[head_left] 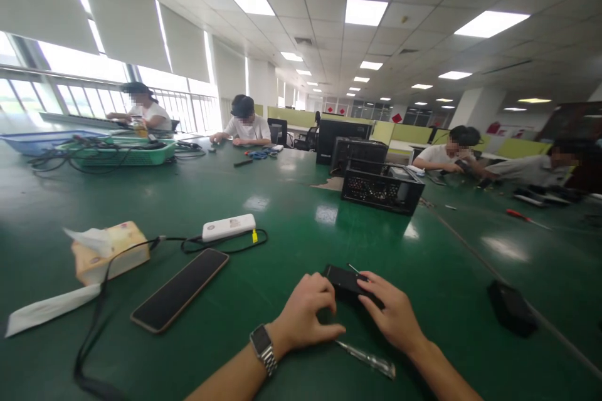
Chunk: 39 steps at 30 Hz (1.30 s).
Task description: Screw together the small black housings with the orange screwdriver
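Observation:
A small flat black box [347, 282] is between my two hands, just over the green table. My left hand [308, 313], with a watch [262, 346] on its wrist, has its fingers curled against the box's left end; its thumb points right, apart from the box. On the right end, the fingers and thumb of my right hand [390, 310] are closed around the box. A thin bright metal piece [353, 269] shows at its far edge; what it belongs to is hidden. Below my hands lies a screwdriver with a clear handle [371, 360], its tip near my left thumb.
Left of my hands lie a phone [181, 288], a white power bank [229, 227] with a cable, and a tissue pack [110, 250]. Another black box [512, 307] is at right. Beyond stand a black computer case [383, 191] and a green basket [160, 153]. Several people sit around.

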Each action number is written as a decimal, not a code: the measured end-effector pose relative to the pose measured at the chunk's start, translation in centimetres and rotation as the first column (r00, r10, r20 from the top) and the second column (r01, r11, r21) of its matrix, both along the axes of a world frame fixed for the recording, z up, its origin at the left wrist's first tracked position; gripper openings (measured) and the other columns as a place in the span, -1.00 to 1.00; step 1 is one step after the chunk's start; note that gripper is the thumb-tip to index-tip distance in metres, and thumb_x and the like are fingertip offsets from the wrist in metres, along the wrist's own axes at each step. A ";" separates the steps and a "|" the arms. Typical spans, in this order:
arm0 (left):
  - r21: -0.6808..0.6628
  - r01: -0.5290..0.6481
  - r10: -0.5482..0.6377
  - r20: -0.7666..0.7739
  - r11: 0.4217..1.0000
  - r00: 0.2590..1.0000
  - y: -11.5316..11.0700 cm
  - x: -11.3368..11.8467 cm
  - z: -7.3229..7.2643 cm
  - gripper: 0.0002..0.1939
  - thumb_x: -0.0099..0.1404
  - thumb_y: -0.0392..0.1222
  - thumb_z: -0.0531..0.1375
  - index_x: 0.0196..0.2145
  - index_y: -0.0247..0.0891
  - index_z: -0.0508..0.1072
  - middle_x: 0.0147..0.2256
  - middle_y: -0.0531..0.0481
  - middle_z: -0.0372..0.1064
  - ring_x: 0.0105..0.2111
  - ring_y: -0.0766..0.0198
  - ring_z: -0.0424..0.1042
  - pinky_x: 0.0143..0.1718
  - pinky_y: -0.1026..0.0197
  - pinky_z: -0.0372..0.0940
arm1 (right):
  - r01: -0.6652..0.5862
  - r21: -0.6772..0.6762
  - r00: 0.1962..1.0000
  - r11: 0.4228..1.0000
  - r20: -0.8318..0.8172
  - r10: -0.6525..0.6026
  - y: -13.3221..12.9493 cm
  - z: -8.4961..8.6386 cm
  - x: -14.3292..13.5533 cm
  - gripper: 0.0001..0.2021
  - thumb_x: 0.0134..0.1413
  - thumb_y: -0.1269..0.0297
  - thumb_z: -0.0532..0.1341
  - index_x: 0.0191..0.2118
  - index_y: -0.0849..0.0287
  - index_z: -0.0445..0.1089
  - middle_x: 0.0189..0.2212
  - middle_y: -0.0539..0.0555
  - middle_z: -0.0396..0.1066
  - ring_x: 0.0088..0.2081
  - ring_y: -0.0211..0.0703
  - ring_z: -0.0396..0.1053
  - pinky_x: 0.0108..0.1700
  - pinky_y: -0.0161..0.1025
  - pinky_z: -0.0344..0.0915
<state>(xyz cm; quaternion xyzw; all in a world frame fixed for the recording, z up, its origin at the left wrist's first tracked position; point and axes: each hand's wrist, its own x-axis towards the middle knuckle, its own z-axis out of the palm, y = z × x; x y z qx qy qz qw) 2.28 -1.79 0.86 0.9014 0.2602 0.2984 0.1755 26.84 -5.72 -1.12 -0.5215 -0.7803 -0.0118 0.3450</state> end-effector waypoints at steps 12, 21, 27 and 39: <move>-0.089 -0.238 0.237 -0.022 0.967 0.971 1.8 -0.1 -0.6 -0.63 0.25 -0.08 0.24 -0.01 -0.18 0.41 -0.11 -0.08 0.42 -0.12 0.08 0.38 -0.09 0.06 0.27 | 0.210 -0.277 0.977 0.938 0.032 -0.210 -0.4 0.6 4.7 -0.76 0.07 0.12 0.21 -0.19 0.06 0.50 -0.27 0.10 0.50 -0.25 -0.01 0.42 -0.20 -0.10 0.35; -0.027 -0.272 0.273 0.144 0.962 0.951 1.5 -1.3 0.4 -0.63 0.03 -0.10 0.41 -0.19 -0.22 0.49 -0.26 -0.02 0.42 -0.26 0.16 0.43 -0.23 0.18 0.35 | 0.208 0.022 0.891 0.978 -0.417 -0.180 -2.5 2.4 4.2 -0.70 0.17 0.14 0.08 -0.43 0.16 0.46 -0.54 0.00 0.38 -0.50 -0.19 0.32 -0.44 -0.31 0.23; 0.056 -0.225 0.212 0.177 0.973 0.961 1.5 -1.4 0.3 -0.60 0.03 -0.14 0.41 -0.15 -0.19 0.48 -0.22 -0.02 0.41 -0.25 0.17 0.44 -0.23 0.19 0.39 | 0.265 0.042 0.890 0.963 -0.395 -0.228 -2.9 2.6 3.5 -0.70 0.18 0.15 0.08 -0.43 0.17 0.46 -0.55 0.00 0.40 -0.52 -0.21 0.33 -0.44 -0.32 0.24; 0.069 -0.127 0.117 0.137 0.989 0.984 1.1 -1.1 0.7 -0.57 0.08 -0.14 0.38 -0.08 -0.20 0.46 -0.20 -0.07 0.38 -0.23 0.15 0.41 -0.23 0.16 0.38 | 0.253 0.249 0.956 0.935 -0.211 -0.203 -3.7 3.8 3.4 -0.75 0.17 0.12 0.12 -0.36 0.13 0.44 -0.61 -0.03 0.41 -0.65 -0.27 0.31 -0.56 -0.34 0.25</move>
